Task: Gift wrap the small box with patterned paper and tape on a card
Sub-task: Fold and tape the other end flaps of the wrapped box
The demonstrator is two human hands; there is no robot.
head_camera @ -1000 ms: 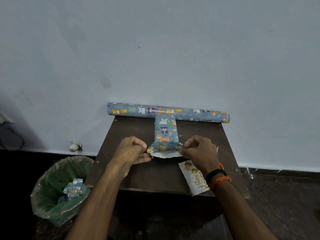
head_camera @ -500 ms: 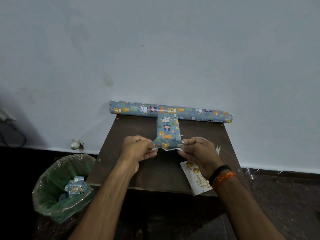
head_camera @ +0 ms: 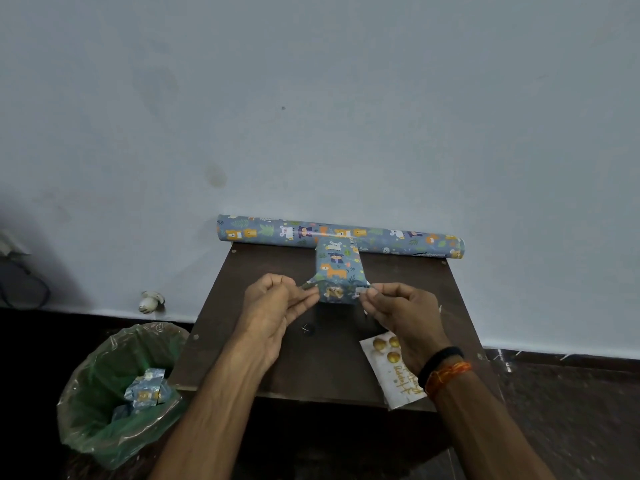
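A dark brown table [head_camera: 263,348] stands against a pale wall. Beside it on the floor sits a bin with a green liner [head_camera: 114,393] holding paper scraps. Along the table's far edge lies the roll of patterned paper [head_camera: 277,232]. The small box [head_camera: 337,263], already covered in that paper, rests mid-table. The left hand [head_camera: 273,303] and right hand [head_camera: 401,313] each pinch a paper flap at its near end. The card [head_camera: 398,379] lies partly under the right wrist.
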